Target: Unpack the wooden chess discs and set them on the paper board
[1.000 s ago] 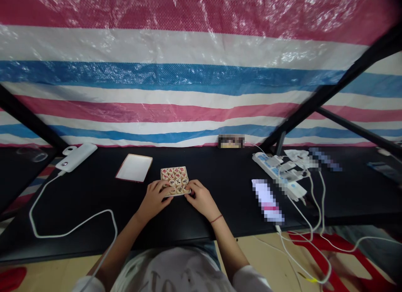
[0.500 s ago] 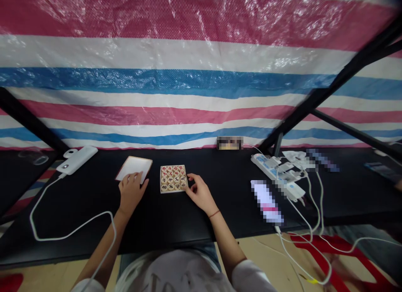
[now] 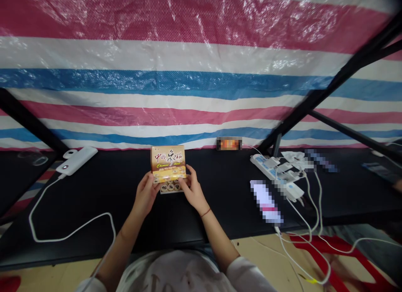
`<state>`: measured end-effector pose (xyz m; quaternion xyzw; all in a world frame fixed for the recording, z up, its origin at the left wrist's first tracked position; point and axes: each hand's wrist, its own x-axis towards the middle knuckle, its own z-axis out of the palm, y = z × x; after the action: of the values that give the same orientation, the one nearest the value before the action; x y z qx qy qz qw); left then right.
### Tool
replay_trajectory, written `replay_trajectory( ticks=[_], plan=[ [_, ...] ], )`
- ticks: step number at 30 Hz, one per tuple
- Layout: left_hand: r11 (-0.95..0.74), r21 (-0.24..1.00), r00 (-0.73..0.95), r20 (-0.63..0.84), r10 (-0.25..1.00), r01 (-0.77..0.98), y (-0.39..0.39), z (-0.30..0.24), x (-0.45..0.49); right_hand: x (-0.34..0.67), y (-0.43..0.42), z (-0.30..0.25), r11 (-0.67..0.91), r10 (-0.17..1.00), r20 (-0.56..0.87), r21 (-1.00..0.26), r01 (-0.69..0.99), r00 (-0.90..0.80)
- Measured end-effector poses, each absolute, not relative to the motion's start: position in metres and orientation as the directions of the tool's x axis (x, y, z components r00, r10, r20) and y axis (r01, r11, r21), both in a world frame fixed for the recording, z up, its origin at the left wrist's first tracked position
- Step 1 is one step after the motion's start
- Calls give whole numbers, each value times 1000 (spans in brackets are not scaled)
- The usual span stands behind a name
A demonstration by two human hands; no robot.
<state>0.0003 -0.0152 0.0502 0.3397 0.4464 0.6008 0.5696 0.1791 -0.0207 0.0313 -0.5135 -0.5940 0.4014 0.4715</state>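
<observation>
Right: the printed Chinese chess box (image 3: pixel 168 164) is up off the black worktop (image 3: pixel 226 200), held between both hands, its picture face turned toward the person. The left hand (image 3: pixel 145 194) closes on the lower left side, fingers curled round the edge; the right hand (image 3: pixel 193 188) closes on the lower right corner, fingertips pressed against it, a thin red cord (image 3: pixel 206 213) on that wrist. Neither hand is clearly nearer: the box sits squarely between them, straight ahead of the chest. Its shape is close to square, slightly wider than tall in this view, so any long axis runs left to right, from palm to palm. Yellow and brown printing, red characters, the words "Chinese chess" in yellow. Directly below, overlapping it in view, lies a tray of round wooden chess pieces (image 3: pixel 171 187), mostly hidden behind the box; only one row of pieces with dark characters shows, and whether box and tray touch cannot be told from here. Off to the left, a white power bank (image 3: pixel 77 160) trails its white cable (image 3: pixel 70 227); to the right sits a white power strip (image 3: pixel 276 168) with plugs in it. Behind everything hangs a striped tarpaulin (image 3: pixel 188 82).
</observation>
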Motion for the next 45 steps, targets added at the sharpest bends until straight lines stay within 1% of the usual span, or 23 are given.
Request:
replay_trajectory(
  ticks=[1, 3, 5, 7, 9, 11, 12, 14, 15, 18, 21, 25, 29, 32, 36, 38, 41, 45],
  plan=[
    [87, 900, -109, -147, 983, -427, -15, 47, 4, 178, -20, 31, 136, 991, 137, -966, 220, -11],
    [153, 875, -122, -233, 965, -459, -12, 42, 6, 178, -18, 30, 110, 993, 118, -970, 216, 23],
    [218, 874, -141, -305, 942, -434, -7, 38, 6, 178, -16, 28, 79, 995, 92, -972, 221, 49],
    [288, 892, -137, -352, 926, -347, 0, 35, 4, 180, -14, 25, 47, 994, 69, -971, 235, 85],
    [335, 925, -124, -359, 925, -180, 7, 33, 2, 180, -12, 23, 29, 989, 67, -964, 264, 134],
    [340, 938, -123, -330, 936, 67, 13, 31, 0, 181, -11, 23, 14, 983, 69, -953, 303, 170],
    [327, 923, -121, -308, 944, 201, 15, 31, -2, 181, -10, 23, 3, 982, 64, -946, 324, 179],
    [293, 850, -107, -274, 956, 437, 17, 31, -4, 182, -9, 24, -25, 982, 45, -932, 361, 185],
    [267, 807, -93, -257, 962, 527, 18, 32, -5, 182, -8, 24, -40, 982, 34, -925, 379, 187],
    [197, 701, -57, -218, 974, 685, 16, 36, -7, 184, -9, 26, -83, 980, 5, -897, 434, 197],
    [166, 642, -35, -212, 977, 748, 11, 37, -7, 187, -12, 29, -108, 983, -19, -867, 487, 184],
    [129, 569, 2, -224, 975, 812, 0, 33, -9, 191, -22, 28, -105, 992, -49, -824, 557, 115],
    [84, 446, 25, -235, 972, 891, -10, 28, -7, 191, -30, 22, -109, 993, -106, -725, 680, 45],
    [32, 333, 37, -199, 979, 942, -15, 27, -3, 190, -31, 20, -100, 991, -128, -629, 771, 25],
    [-38, 196, 60, -110, 992, 980, -16, 27, 1, 189, -26, 23, -69, 990, -139, -565, 822, -12],
    [-29, 175, 43, -78, 996, 984, -14, 26, 1, 187, -21, 26, -61, 988, -151, -538, 841, -25],
    [-10, 177, 17, -40, 999, 984, -9, 25, 1, 183, -12, 27, -49, 988, -153, -507, 860, -34],
    [-2, 213, 4, -10, 1000, 977, 1, 20, -3, 180, -2, 22, -22, 993, -110, -496, 868, -38]
  ],
)
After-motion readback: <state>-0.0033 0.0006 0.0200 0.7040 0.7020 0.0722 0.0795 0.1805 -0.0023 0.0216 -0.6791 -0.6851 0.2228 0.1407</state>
